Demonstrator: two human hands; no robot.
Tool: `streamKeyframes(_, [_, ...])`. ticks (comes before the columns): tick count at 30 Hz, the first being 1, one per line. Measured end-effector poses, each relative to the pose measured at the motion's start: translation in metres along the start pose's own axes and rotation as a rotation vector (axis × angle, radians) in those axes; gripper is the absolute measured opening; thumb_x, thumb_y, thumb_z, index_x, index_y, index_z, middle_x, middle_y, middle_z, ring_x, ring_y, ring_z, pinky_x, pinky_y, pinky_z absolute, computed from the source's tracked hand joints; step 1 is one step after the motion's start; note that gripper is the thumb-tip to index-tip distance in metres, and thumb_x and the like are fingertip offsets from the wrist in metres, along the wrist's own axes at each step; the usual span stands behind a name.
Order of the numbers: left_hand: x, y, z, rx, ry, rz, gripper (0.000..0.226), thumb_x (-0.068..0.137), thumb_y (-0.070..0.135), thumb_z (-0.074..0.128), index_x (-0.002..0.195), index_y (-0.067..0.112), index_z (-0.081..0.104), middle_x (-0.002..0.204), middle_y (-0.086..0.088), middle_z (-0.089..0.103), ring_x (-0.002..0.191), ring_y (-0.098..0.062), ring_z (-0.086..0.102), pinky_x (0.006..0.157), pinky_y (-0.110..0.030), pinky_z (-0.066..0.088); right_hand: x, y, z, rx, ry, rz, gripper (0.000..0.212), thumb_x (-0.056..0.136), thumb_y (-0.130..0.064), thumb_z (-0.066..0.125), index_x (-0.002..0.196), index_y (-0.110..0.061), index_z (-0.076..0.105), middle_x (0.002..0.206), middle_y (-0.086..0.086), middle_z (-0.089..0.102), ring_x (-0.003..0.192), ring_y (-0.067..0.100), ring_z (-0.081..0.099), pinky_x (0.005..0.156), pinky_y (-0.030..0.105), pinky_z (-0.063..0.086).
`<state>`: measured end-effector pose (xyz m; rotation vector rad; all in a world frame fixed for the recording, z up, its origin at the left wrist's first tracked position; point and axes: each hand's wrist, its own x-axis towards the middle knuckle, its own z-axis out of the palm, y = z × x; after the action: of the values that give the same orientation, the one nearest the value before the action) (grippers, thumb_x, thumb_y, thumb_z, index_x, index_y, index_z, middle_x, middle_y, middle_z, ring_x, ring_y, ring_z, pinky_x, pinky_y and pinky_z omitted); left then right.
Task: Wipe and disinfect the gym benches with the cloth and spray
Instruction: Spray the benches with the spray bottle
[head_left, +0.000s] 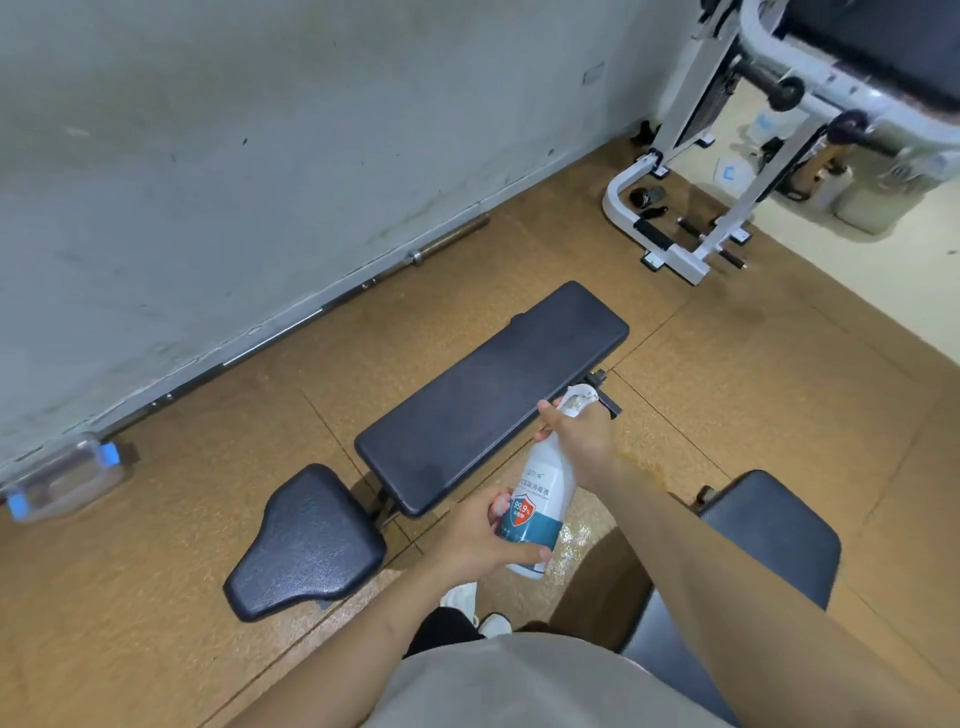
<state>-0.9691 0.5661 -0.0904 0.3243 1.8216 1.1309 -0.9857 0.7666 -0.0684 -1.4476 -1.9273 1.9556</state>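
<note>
Shirt (519, 686) cropped, hands (475, 545) (582, 441) gripping spray bottle (540, 499), trigger seemingly covered

Both bare forearms were stretched forward. The left hand (480, 543) gripped the lower body of the spray bottle (545, 483); the right hand (579, 439) wrapped its neck just below the trigger.

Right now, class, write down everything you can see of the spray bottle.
The spray bottle is white plastic with a teal band and a red shield reading 99.9%, topped by a white trigger head. It is held tilted beside the black bench pad. The left hand grips its base; the right hand grips the neck.
</note>
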Motion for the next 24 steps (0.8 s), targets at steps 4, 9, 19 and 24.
streamKeyframes(4, [0.032,0.021,0.009,0.029,-0.046,0.027,0.063,0.063,0.047,0.095,0.114,0.034,0.061,0.114,0.015,0.071,0.103,-0.004,0.072,0.088,-0.032,0.064,0.024,-0.018,-0.019,-0.017,0.026,-0.037,0.023,0.089,-0.016,0.078,0.098,-0.01,0.057,0.08,0.011,0.069,0.061,0.025,0.071,0.061,0.044,0.062])
streamKeyframes(9, [0.069,0.044,0.027,0.002,-0.05,0.028,0.063,0.057,0.049,0.094,0.11,0.034,0.062,0.111,0.016,0.072,0.101,-0.002,0.072,0.087,-0.037,0.065,0.058,-0.031,-0.05,0.013,0.076,0.025,0.022,0.093,-0.018,0.073,0.084,-0.009,0.054,0.068,0.012,0.067,0.058,0.026,0.065,0.067,0.047,0.059])
streamKeyframes(19, [0.195,0.125,0.118,0.027,0.006,-0.001,0.07,0.054,0.053,0.094,0.11,0.034,0.057,0.111,0.014,0.071,0.1,-0.007,0.071,0.088,-0.039,0.064,0.173,-0.068,-0.162,0.0,0.063,0.016,0.024,0.09,-0.016,0.075,0.076,-0.01,0.057,0.071,0.013,0.067,0.07,0.037,0.07,0.074,0.06,0.06])
streamKeyframes(24, [0.251,0.17,0.173,0.038,0.069,-0.01,0.077,0.06,0.054,0.093,0.124,0.036,0.055,0.121,0.017,0.069,0.104,-0.002,0.069,0.09,-0.033,0.063,0.226,-0.099,-0.219,-0.073,0.01,-0.029,0.022,0.093,-0.012,0.072,0.081,-0.009,0.054,0.071,0.01,0.062,0.051,0.022,0.063,0.056,0.037,0.057])
